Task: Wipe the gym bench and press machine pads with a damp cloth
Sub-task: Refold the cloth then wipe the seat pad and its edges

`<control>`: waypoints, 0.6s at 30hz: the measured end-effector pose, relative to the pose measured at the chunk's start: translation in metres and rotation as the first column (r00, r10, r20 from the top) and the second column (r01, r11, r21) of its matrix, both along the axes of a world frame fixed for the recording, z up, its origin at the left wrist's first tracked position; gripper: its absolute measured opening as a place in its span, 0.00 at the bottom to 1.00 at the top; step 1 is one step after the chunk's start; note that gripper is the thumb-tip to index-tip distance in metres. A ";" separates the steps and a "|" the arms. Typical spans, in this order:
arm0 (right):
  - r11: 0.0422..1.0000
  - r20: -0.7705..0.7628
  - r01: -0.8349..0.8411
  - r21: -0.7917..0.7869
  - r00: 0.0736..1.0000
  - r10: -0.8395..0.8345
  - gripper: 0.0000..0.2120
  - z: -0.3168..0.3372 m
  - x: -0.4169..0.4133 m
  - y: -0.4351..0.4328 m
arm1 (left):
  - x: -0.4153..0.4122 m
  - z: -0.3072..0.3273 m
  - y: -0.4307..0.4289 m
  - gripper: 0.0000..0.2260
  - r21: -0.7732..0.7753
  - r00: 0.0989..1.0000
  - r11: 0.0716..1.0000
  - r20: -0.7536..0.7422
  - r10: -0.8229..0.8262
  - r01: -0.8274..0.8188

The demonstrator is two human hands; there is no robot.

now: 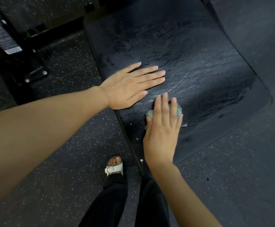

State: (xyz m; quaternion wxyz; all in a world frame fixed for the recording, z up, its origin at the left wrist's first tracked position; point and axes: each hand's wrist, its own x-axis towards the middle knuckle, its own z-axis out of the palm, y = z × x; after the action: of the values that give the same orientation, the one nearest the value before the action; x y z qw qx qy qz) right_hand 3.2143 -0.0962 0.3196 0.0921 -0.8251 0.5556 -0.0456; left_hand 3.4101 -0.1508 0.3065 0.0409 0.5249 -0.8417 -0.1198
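Black grained leatherette on the bench pad [190,71], sheened with damp streaks. Fuzzy grey-green fabric for the cloth [149,113]. Matt speckled rubber across the floor [59,161].

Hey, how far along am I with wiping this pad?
Done: wet streaks cover the far and middle of the pad. In hand: your right hand presses the cloth near the front edge while the left hand rests flat. Left: white specks along the near edge.

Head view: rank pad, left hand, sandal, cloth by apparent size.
1. pad
2. left hand
3. sandal and cloth: unranked, as the cloth is mostly hidden under the right hand.
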 end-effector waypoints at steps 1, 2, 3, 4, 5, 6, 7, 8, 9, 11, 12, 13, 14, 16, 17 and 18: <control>0.999 0.010 -0.034 0.007 0.999 0.034 0.25 0.000 0.006 0.010 | 0.000 0.000 0.000 0.25 0.000 1.000 1.000 0.001 -0.001 0.001; 0.998 0.026 -0.064 0.014 0.998 0.064 0.25 0.001 0.011 0.021 | 0.000 0.000 0.000 0.25 -0.001 1.000 1.000 0.004 0.000 0.000; 0.996 0.043 -0.088 0.023 0.995 0.087 0.25 0.001 0.018 0.031 | 0.000 0.000 0.000 0.25 -0.002 1.000 1.000 0.006 0.002 -0.002; 0.994 0.051 -0.106 0.032 0.993 0.105 0.25 0.002 0.025 0.041 | 0.000 0.000 -0.001 0.26 -0.001 1.000 1.000 0.007 0.004 -0.004; 0.992 0.048 -0.121 0.042 0.992 0.119 0.26 0.003 0.030 0.049 | 0.000 0.000 -0.001 0.26 0.003 1.000 1.000 0.010 0.006 -0.006; 0.990 0.035 -0.134 0.043 0.991 0.133 0.26 0.004 0.033 0.053 | 0.001 0.000 -0.001 0.26 0.007 1.000 1.000 0.012 0.008 -0.008; 0.987 0.021 -0.155 0.036 0.988 0.154 0.25 0.004 0.033 0.054 | 0.000 0.000 -0.001 0.26 0.008 1.000 1.000 0.014 0.009 -0.010; 0.983 0.007 -0.184 0.019 0.983 0.184 0.26 0.003 0.030 0.052 | 0.001 0.000 -0.001 0.26 0.007 1.000 1.000 0.015 0.008 -0.008; 0.976 -0.003 -0.215 0.015 0.977 0.215 0.26 0.001 0.026 0.047 | 0.001 0.000 -0.001 0.26 0.005 1.000 1.000 0.014 0.005 -0.005; 0.974 -0.034 -0.227 0.013 0.973 0.227 0.27 -0.001 0.014 0.034 | 0.001 -0.001 -0.001 0.26 0.004 1.000 1.000 0.003 0.002 -0.002; 0.983 -0.034 -0.185 -0.008 0.982 0.185 0.27 -0.002 0.009 0.024 | 0.001 -0.001 -0.001 0.25 0.003 1.000 1.000 -0.002 0.004 -0.004; 0.993 -0.019 -0.117 -0.006 0.993 0.117 0.27 -0.002 0.006 0.014 | 0.000 0.000 0.000 0.25 0.003 1.000 1.000 -0.009 0.007 -0.007; 0.999 -0.006 -0.044 -0.009 0.999 0.044 0.26 -0.002 0.004 0.005 | 0.000 0.000 0.000 0.25 0.003 1.000 1.000 -0.017 0.006 -0.006; 0.998 0.012 0.057 -0.027 0.998 -0.057 0.26 -0.002 0.007 -0.006 | 0.000 0.000 0.000 0.25 -0.002 1.000 1.000 -0.020 0.005 -0.005; 0.996 0.030 0.089 -0.020 0.996 -0.088 0.26 -0.002 0.009 -0.007 | 0.001 -0.001 0.001 0.25 -0.009 1.000 1.000 -0.018 0.006 -0.007; 0.993 0.040 0.120 -0.011 0.992 -0.120 0.26 0.000 0.014 -0.005 | 0.001 -0.001 0.001 0.25 -0.015 1.000 1.000 -0.016 0.008 -0.009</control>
State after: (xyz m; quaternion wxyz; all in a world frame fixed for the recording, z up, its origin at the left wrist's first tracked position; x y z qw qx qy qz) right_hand 3.2278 -0.1013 0.3195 0.0944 -0.7897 0.6020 -0.0712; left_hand 3.4113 -0.1502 0.3055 0.0520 0.5272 -0.8400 -0.1175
